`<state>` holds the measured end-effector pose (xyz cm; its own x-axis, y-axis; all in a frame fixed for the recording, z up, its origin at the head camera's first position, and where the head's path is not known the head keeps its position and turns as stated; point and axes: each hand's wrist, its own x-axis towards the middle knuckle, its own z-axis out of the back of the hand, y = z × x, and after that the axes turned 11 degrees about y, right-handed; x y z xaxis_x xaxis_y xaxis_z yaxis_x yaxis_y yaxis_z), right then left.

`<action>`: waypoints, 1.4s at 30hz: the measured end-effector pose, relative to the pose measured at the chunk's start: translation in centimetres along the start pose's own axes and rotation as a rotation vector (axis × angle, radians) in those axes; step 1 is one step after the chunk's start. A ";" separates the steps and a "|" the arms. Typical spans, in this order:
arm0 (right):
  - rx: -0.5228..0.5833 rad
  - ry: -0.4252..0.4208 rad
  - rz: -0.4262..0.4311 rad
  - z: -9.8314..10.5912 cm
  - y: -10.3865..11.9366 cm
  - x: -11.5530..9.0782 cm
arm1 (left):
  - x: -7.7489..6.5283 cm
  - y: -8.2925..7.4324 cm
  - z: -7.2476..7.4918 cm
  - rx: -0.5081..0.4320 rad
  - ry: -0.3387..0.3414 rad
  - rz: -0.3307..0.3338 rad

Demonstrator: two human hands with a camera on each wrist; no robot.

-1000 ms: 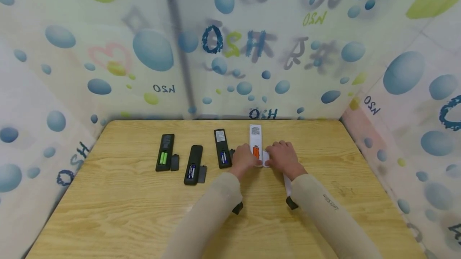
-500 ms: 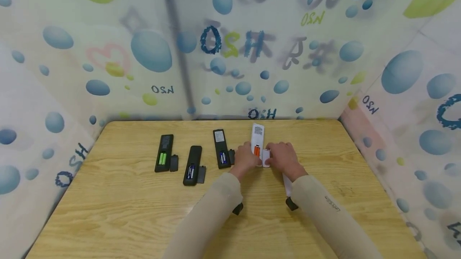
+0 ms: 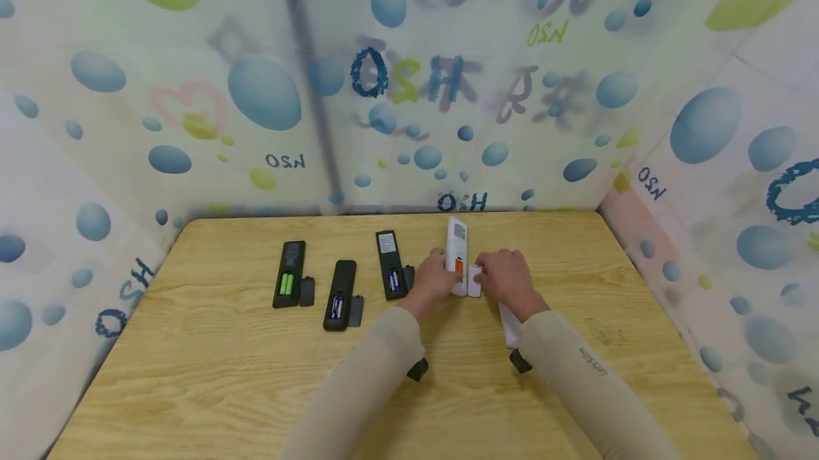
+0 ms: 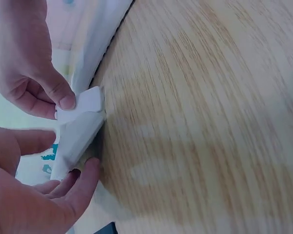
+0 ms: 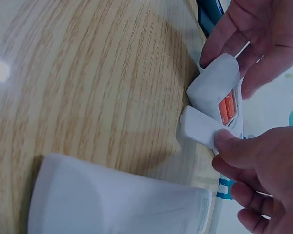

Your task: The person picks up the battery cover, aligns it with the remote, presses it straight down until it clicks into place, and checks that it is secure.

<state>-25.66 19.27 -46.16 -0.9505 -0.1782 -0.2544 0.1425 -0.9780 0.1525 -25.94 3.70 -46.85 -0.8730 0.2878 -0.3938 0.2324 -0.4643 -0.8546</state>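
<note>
A white remote control (image 3: 457,247), battery bay uncovered, shows orange batteries (image 5: 228,108) in the head and right wrist views. My left hand (image 3: 432,281) grips its lower part from the left side, fingers at one edge and thumb towards the other. It is tilted onto one side. Between thumb and fingers my right hand (image 3: 505,276) pinches a small white battery cover (image 5: 201,127), which stands upright close beside the remote's lower end. In the left wrist view the cover (image 4: 83,105) overlaps the remote's end (image 4: 80,139).
Left of the hands lie three black remotes (image 3: 289,271) (image 3: 339,293) (image 3: 389,257) with batteries showing, each with its cover (image 3: 307,291) alongside. Another white remote (image 3: 509,326) lies partly under my right forearm. The wooden table (image 3: 224,389) meets patterned walls behind and at the sides.
The white remote has turned a little and tilted, so less of the orange batteries shows from the head. The cover stays pinched, now slightly apart from it. The head view has shifted slightly.
</note>
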 end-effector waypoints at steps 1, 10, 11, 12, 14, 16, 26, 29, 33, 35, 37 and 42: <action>0.000 -0.006 -0.001 0.1 0.0 0.0 | -0.1 0.0 0.0 -0.001 -0.003 -0.001; -0.068 -0.068 0.010 0.1 -0.6 0.0 | 0.0 0.4 0.2 -0.004 -0.030 -0.032; -0.064 -0.073 0.010 0.0 -0.6 0.0 | 0.0 0.5 0.2 -0.005 -0.033 -0.033; -0.066 -0.078 0.011 0.1 -0.7 0.0 | 0.1 0.5 0.2 -0.008 -0.036 -0.033; -0.067 -0.085 0.010 0.2 -0.7 -0.1 | 0.1 0.7 0.2 -0.015 -0.043 -0.037; -0.072 -0.085 0.006 0.3 -0.7 -0.3 | 0.1 0.8 0.3 -0.019 -0.050 -0.043; -0.137 -0.126 0.001 2.1 -0.3 -1.4 | -0.4 0.4 1.0 -0.068 -0.039 -0.079; -0.136 -0.144 0.009 2.5 -0.3 -1.7 | -0.8 0.3 1.2 -0.089 -0.023 -0.099; -0.130 -0.142 0.015 2.8 -0.2 -2.3 | -1.3 0.5 1.8 -0.156 0.022 -0.125; -0.128 -0.139 0.021 2.8 -0.1 -2.6 | -1.7 0.9 2.2 -0.204 0.053 -0.134; -0.123 -0.140 0.031 2.7 0.1 -2.9 | -2.0 1.3 2.7 -0.237 0.084 -0.145; -0.102 -0.150 0.068 2.5 0.7 -3.6 | -3.0 2.5 4.1 -0.262 0.134 -0.154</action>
<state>-22.83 19.53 -42.75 -0.9672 -0.2332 -0.1004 0.2275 -0.9716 0.0650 -24.50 -1.72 -46.47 -0.8461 0.4537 -0.2798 0.2199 -0.1810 -0.9586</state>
